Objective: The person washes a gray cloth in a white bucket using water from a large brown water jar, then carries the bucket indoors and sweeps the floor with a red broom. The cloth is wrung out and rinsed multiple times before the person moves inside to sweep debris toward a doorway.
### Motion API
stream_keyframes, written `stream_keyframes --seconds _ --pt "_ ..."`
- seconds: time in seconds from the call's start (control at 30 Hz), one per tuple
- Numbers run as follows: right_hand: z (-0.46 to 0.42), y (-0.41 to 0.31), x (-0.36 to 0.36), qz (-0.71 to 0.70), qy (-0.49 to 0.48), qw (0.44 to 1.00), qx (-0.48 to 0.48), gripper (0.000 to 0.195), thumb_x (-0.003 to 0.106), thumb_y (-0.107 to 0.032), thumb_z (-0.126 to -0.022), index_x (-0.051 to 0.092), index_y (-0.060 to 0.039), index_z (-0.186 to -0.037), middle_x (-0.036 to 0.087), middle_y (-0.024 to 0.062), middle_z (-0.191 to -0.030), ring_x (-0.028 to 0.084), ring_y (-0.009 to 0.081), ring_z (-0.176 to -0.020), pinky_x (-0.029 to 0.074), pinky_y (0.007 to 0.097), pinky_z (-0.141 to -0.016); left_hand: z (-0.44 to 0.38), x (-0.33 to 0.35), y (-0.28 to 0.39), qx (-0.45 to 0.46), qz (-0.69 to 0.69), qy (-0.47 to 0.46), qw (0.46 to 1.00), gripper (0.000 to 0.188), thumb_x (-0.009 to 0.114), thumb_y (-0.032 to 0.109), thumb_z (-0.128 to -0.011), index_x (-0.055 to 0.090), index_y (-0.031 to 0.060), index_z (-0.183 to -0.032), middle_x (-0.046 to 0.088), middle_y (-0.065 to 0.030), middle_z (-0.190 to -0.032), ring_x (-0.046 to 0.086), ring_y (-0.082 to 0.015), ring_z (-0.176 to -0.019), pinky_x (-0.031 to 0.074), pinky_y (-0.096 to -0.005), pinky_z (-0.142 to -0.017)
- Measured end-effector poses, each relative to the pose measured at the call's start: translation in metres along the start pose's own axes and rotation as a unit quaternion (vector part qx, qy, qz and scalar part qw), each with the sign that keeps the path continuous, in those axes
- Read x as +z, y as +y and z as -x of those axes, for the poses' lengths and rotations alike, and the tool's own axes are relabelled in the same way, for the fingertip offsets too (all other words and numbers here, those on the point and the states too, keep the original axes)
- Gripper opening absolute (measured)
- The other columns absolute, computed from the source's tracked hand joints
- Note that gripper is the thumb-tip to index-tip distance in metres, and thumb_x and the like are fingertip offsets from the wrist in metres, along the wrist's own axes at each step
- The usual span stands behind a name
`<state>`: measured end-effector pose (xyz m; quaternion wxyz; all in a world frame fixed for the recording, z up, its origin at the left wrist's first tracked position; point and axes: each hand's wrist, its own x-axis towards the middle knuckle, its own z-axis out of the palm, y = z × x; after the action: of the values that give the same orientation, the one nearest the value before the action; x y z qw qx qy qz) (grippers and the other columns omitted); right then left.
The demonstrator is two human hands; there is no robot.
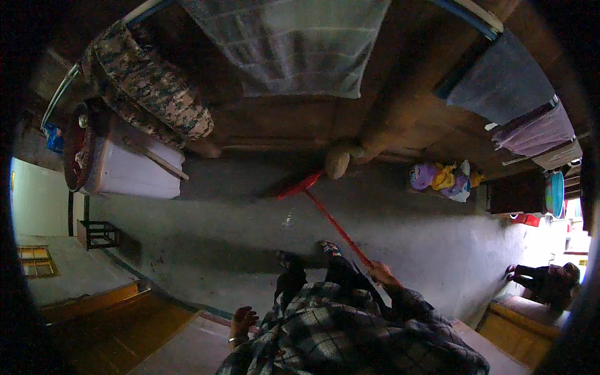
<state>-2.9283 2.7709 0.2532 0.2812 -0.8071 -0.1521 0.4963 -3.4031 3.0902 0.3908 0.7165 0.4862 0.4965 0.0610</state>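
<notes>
My right hand is closed around the upper end of a broom's red handle. The handle slants away to a red broom head, whose dark bristles merge with the shadow on the grey floor. My left hand hangs at my side with loosely bent fingers and holds nothing. A small pale patch or bit of debris shows on the floor, on my side of the broom head; which it is, I cannot tell.
A pale bin-like container and camouflage cloth stand at the left. A rounded object lies by the broom head. Colourful bags sit farther right. A small dark stool is leftward. A person is near the bright doorway.
</notes>
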Motion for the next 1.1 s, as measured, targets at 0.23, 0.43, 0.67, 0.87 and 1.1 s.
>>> stream_keyframes --seconds 0.23,0.43,0.67,0.87,1.1 --pt "0.073 -0.090 -0.007 0.179 -0.147 0.965 0.123 0.021 0.048 -0.019 -0.086 0.059 -0.0045 -0.098 0.063 0.0155 -0.084 0.064 0.0298 -0.070 0.049 0.0415 -0.053 0.032 0.005 0.010 0.050 -0.148 0.008 0.988 0.033 0.058 0.020 -0.087 0.051 -0.0018 -0.110 0.061 -0.0159 -0.097 0.063 -0.0257 -0.080 0.053 -0.0343 -0.067" --pt "0.096 -0.034 -0.057 0.360 -0.050 0.914 -0.182 0.025 0.052 -0.021 -0.082 0.057 -0.0047 -0.101 0.061 0.0157 -0.073 0.059 0.0272 -0.058 0.045 0.0398 -0.050 0.041 0.054 0.008 -0.002 0.103 0.006 0.995 0.032 0.056 0.022 -0.088 0.051 -0.0004 -0.110 0.063 -0.0146 -0.094 0.063 -0.0249 -0.082 0.053 -0.0331 -0.066" --pt "-0.019 -0.138 0.007 0.199 0.026 0.948 -0.248 0.019 0.051 -0.020 -0.084 0.055 -0.0034 -0.092 0.053 0.0067 -0.063 0.053 0.0218 -0.050 0.042 0.0345 -0.043 0.068 0.051 -0.009 -0.078 0.026 0.047 0.996 0.033 0.056 0.026 -0.088 0.052 0.0021 -0.110 0.063 -0.0145 -0.095 0.064 -0.0247 -0.084 0.052 -0.0329 -0.067" --pt "-0.073 -0.182 0.041 0.168 0.009 0.977 -0.134 0.017 0.054 -0.023 -0.085 0.059 -0.0067 -0.090 0.058 0.0075 -0.075 0.058 0.0240 -0.065 0.046 0.0373 -0.053 0.094 0.069 0.017 0.059 -0.142 0.046 0.987 0.034 0.056 0.026 -0.088 0.052 0.0021 -0.112 0.063 -0.0145 -0.097 0.064 -0.0247 -0.083 0.053 -0.0337 -0.066" --pt "-0.010 -0.071 -0.009 0.027 -0.056 0.994 -0.086 0.027 0.055 -0.027 -0.085 0.057 -0.0046 -0.099 0.059 0.0134 -0.082 0.059 0.0292 -0.074 0.045 0.0403 -0.061 0.103 0.059 -0.034 -0.073 0.077 0.098 0.989 0.037 0.057 0.030 -0.087 0.053 -0.0006 -0.109 0.064 -0.0127 -0.092 0.064 -0.0207 -0.074 0.051 -0.0300 -0.061"
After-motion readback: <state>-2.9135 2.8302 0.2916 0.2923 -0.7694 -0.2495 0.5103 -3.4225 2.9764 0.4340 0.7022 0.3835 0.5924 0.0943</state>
